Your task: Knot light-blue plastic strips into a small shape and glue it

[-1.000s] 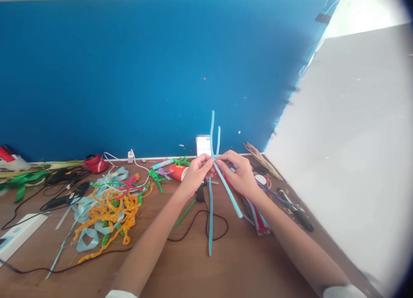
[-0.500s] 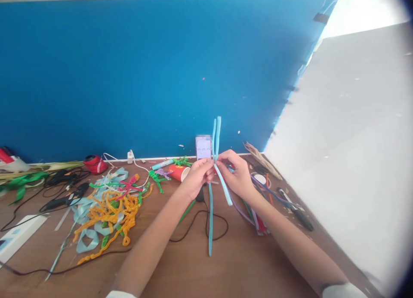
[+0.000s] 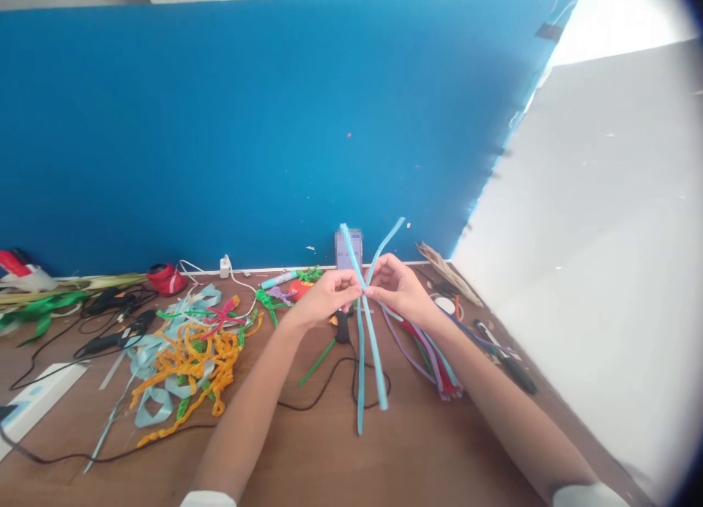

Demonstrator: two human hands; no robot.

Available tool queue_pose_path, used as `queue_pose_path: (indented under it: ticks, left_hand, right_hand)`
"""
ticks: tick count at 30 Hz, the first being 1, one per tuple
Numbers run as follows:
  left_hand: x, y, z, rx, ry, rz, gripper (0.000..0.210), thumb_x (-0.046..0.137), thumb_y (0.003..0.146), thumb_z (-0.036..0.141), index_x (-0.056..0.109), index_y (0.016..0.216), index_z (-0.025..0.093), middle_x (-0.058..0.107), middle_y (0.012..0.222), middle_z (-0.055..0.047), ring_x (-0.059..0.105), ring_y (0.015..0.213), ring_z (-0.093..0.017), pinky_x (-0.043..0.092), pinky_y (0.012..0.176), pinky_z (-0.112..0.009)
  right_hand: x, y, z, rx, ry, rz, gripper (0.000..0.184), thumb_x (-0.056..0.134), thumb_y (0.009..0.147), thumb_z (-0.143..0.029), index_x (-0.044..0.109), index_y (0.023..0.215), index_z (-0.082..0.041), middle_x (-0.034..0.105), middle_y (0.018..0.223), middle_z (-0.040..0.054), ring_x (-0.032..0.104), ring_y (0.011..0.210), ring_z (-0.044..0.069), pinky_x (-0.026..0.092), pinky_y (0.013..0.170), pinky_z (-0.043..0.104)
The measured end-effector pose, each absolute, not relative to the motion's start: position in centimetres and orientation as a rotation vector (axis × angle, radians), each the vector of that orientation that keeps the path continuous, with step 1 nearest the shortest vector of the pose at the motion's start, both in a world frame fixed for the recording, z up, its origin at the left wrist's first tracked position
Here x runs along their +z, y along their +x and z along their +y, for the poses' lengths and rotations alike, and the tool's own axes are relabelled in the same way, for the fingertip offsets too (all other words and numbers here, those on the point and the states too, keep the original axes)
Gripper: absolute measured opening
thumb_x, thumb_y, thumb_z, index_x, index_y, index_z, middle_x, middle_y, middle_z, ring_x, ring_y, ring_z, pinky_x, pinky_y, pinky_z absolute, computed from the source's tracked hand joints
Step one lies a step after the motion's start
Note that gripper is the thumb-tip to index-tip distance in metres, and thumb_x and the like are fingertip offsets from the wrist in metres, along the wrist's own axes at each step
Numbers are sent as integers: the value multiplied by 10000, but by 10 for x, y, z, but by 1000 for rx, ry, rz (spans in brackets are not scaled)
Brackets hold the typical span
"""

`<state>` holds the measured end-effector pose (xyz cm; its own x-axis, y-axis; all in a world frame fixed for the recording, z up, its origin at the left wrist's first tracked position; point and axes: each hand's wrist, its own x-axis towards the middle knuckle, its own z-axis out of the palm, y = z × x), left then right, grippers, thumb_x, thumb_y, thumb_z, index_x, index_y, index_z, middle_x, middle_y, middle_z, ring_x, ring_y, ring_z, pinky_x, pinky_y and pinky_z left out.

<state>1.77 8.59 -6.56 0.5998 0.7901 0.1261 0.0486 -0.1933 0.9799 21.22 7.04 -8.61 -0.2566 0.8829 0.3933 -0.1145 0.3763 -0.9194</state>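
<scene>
At the left, the brown tabletop [image 3: 307,463] is being taken up by a power strip [image 3: 44,397] and a tangle of orange sticks [image 3: 195,360]. The back edge is being bounded by a blue board [image 3: 247,126]; a wide stretch of wood is being shown at the near centre. Right of centre, a bundle of coloured sticks [image 3: 439,368] is lying, and the slanting right edge is being met by a white wall [image 3: 593,236].

Fuzzy blue sticks [image 3: 374,353] are being pinched at their crossing — from the left by the thumb and fingers of the left hand [image 3: 324,302], from the right by those of the right hand [image 3: 400,294]. The crossing is being held up, just below a phone [image 3: 343,261] in view. The long axis is being held roughly upright: upper ends are being spread to upper left and upper right — lower ends are hanging close together.
</scene>
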Motion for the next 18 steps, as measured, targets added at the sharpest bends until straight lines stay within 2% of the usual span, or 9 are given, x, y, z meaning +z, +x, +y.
queue_pose_path:
  ticks: [3, 7, 12, 16, 18]
  left_hand:
    - [-61, 15, 83, 763, 1682, 752, 265, 655, 862, 404, 602, 802, 150, 569, 655, 18, 537, 585, -93, 402, 557, -195]
    - [-56, 16, 77, 744, 1688, 791, 148, 599, 881, 302, 637, 915, 163, 666, 795, -35, 630, 721, -142, 488, 640, -229]
    - [-53, 12, 74, 774, 1745, 784, 234, 606, 905, 384, 671, 880, 160, 685, 794, -42, 635, 729, -149, 489, 680, -236]
    - [-52, 8, 76, 735, 1831, 772, 326, 607, 914, 434, 679, 767, 152, 677, 753, -45, 625, 695, -143, 468, 638, -225]
    - [-52, 7, 77, 730, 1814, 771, 330, 628, 900, 455, 682, 782, 152, 687, 762, -50, 635, 697, -147, 467, 628, -225]
  right_hand:
    - [-89, 208, 69, 1199, -781, -1555, 361, 792, 806, -450, 582, 977, -211, 666, 829, 5, 628, 697, 134, 506, 637, 269]
    - [-88, 204, 65, 1040, -817, -1643, 285, 706, 887, -449, 588, 982, -208, 678, 736, -7, 623, 651, 141, 482, 607, 267]
    - [-85, 205, 61, 847, -799, -1760, 236, 637, 939, -447, 617, 995, -219, 643, 721, -15, 584, 656, 144, 449, 634, 278]
    - [-89, 208, 61, 854, -786, -1820, 210, 618, 955, -433, 598, 922, -226, 562, 712, -30, 486, 624, 130, 393, 602, 267]
    - [-92, 209, 62, 874, -760, -1830, 191, 608, 964, -417, 583, 930, -231, 562, 734, -28, 493, 635, 132, 399, 612, 269]
